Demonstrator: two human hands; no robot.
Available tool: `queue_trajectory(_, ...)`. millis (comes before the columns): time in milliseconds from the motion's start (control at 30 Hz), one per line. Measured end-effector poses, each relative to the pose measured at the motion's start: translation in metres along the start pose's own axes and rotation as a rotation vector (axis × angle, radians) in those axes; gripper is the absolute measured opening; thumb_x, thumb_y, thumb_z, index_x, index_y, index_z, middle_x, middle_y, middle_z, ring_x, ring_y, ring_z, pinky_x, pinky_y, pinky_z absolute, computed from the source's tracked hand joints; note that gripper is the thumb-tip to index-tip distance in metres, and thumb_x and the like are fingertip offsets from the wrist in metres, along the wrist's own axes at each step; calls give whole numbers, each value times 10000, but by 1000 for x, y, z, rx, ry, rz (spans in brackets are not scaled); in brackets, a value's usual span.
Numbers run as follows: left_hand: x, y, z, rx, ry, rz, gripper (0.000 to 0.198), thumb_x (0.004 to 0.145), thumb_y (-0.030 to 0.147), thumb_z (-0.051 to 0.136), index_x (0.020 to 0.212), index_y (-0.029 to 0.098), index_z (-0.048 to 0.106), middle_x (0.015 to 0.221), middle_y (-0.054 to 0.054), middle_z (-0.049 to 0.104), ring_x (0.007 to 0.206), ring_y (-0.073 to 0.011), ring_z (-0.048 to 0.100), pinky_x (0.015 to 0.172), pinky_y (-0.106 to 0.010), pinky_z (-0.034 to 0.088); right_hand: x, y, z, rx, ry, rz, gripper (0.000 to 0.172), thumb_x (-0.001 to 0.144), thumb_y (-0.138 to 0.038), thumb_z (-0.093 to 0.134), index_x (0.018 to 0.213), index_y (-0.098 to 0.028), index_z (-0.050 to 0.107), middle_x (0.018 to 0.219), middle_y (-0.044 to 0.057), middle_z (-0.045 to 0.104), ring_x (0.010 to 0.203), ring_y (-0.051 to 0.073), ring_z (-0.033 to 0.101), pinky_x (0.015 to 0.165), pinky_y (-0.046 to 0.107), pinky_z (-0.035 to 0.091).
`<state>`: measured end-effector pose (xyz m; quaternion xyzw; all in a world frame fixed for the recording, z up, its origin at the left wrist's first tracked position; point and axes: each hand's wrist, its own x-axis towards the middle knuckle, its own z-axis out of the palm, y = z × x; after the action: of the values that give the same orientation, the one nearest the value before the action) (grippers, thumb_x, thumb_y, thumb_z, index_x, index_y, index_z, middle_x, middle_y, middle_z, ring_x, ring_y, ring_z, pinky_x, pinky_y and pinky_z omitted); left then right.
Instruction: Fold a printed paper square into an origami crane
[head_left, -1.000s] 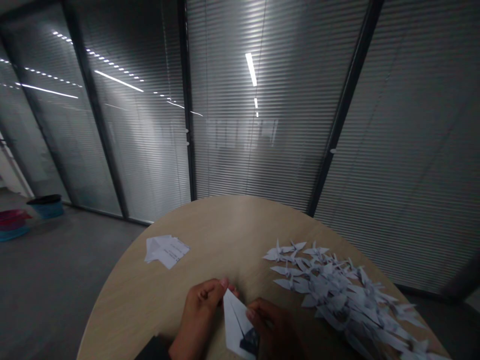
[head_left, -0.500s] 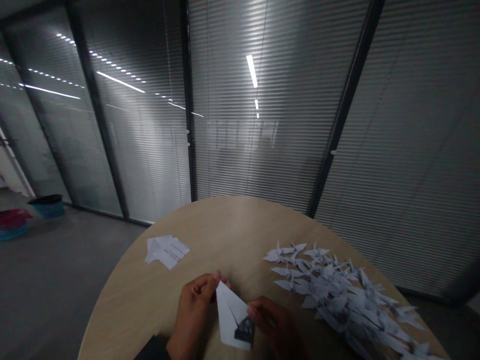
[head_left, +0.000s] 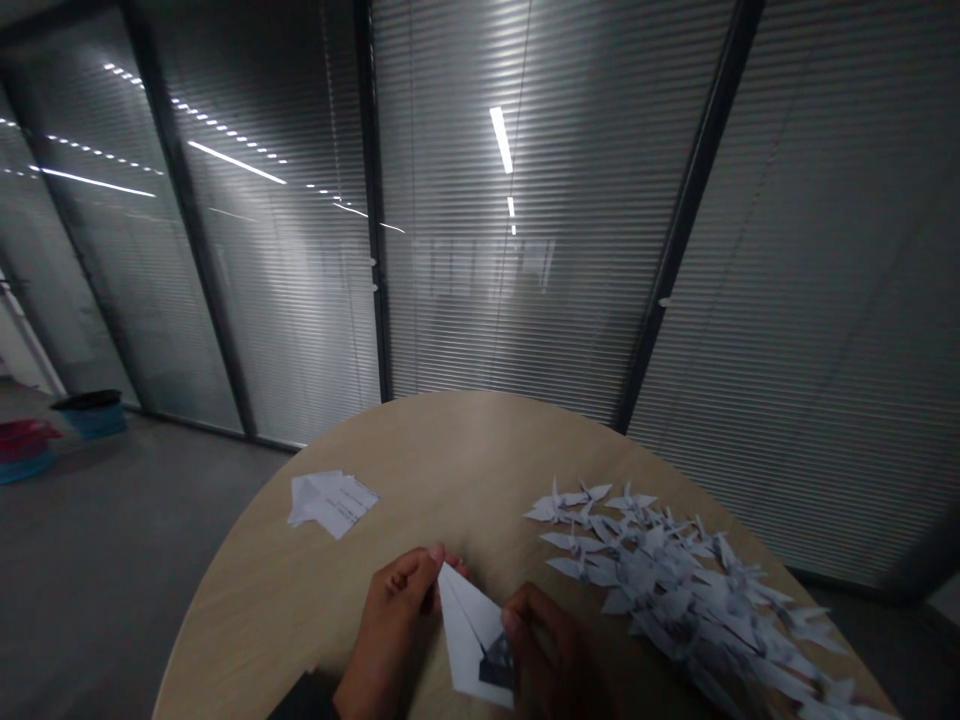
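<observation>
A partly folded piece of white paper (head_left: 466, 640), kite-shaped with a dark printed patch low on its right side, is held between my hands above the near part of the table. My left hand (head_left: 401, 610) pinches its pointed top corner between thumb and fingers. On the right edge, my right hand (head_left: 544, 645) grips the paper with thumb and forefinger, partly covering it. To the right lies a large heap of folded paper cranes (head_left: 675, 590).
Several loose paper sheets (head_left: 334, 502) with printed lines lie at the left of the round wooden table (head_left: 465, 440). Behind it stands a glass partition with blinds (head_left: 510, 330). Two bins, one black-lined (head_left: 90, 412) and one red-lined (head_left: 26, 448), stand on the floor at far left.
The folded paper and both hands have shifted slightly right in the picture. The right hand's fingers have moved up a little along the paper's right edge. The grips remain closed.
</observation>
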<state>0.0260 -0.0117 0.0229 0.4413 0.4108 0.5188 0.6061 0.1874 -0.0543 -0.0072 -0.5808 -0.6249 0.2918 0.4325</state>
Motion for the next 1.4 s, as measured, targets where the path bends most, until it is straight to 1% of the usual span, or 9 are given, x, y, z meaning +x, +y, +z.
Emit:
queue_trajectory(100, 2, -6, 0, -1, -55, -31, 482, 601, 587, 742, 746, 129, 709, 612, -36, 653, 557, -151, 563, 541, -244, 410, 2, -1, 0, 18, -5, 21, 347, 841, -501, 382, 649, -227, 470, 596, -4, 587, 572, 153, 552, 566, 237, 392)
queue_trajectory(167, 3, -11, 1, 15, -83, -51, 507, 531, 543, 805, 811, 134, 695, 566, -6, 632, 511, -138, 548, 506, -237, 404, 3, 0, 3, -3, 5, 1, 359, 835, -511, 373, 644, -225, 475, 604, 7, 590, 581, 157, 552, 566, 240, 390)
queue_trajectory(300, 3, -18, 2, 47, -92, -97, 490, 402, 439, 883, 714, 127, 673, 504, 14, 607, 450, -118, 521, 466, -226, 388, 2, 5, 8, -66, 17, -57, 364, 848, -488, 367, 661, -214, 517, 646, 25, 598, 623, 163, 563, 596, 246, 403)
queue_trajectory(467, -2, -20, 1, 110, -134, -50, 359, 503, 404, 853, 638, 120, 681, 533, -5, 620, 468, -115, 529, 477, -223, 397, 0, 8, 8, -102, -12, -65, 365, 827, -498, 415, 623, -218, 529, 603, 18, 594, 602, 162, 569, 581, 246, 401)
queue_trajectory(567, -5, -19, 2, 87, -157, -64, 338, 528, 399, 847, 639, 125, 684, 544, -3, 623, 477, -118, 534, 488, -224, 407, -1, 6, 8, -110, 40, -51, 418, 811, -557, 423, 582, -219, 512, 563, 13, 587, 564, 159, 558, 570, 255, 388)
queue_trajectory(633, -6, -18, 3, 68, -154, -75, 349, 525, 411, 849, 649, 126, 689, 549, -6, 631, 482, -121, 539, 492, -224, 407, -2, 3, 8, -105, 64, -41, 458, 808, -598, 397, 578, -218, 507, 556, 13, 579, 571, 165, 562, 573, 259, 388)
queue_trajectory(867, 3, -18, 2, 27, -173, -105, 487, 459, 532, 841, 671, 108, 728, 553, -43, 666, 486, -143, 562, 514, -246, 416, 2, -3, 3, -7, -26, 88, 439, 776, -608, 395, 610, -215, 501, 603, 6, 589, 605, 156, 562, 599, 242, 403)
queue_trajectory(1067, 5, -18, -2, -70, -167, -81, 464, 608, 569, 754, 683, 111, 744, 652, -84, 710, 576, -168, 604, 606, -271, 461, 6, 0, 2, -37, -6, 33, 424, 800, -577, 388, 623, -210, 505, 604, 6, 585, 608, 166, 564, 603, 250, 391)
queue_trajectory(1400, -5, -6, 5, -169, -146, -169, 459, 621, 556, 748, 669, 101, 721, 611, -68, 668, 545, -156, 578, 582, -264, 442, 1, 6, 7, -37, 42, 7, 393, 816, -536, 392, 609, -217, 493, 574, -10, 561, 571, 153, 541, 571, 243, 384)
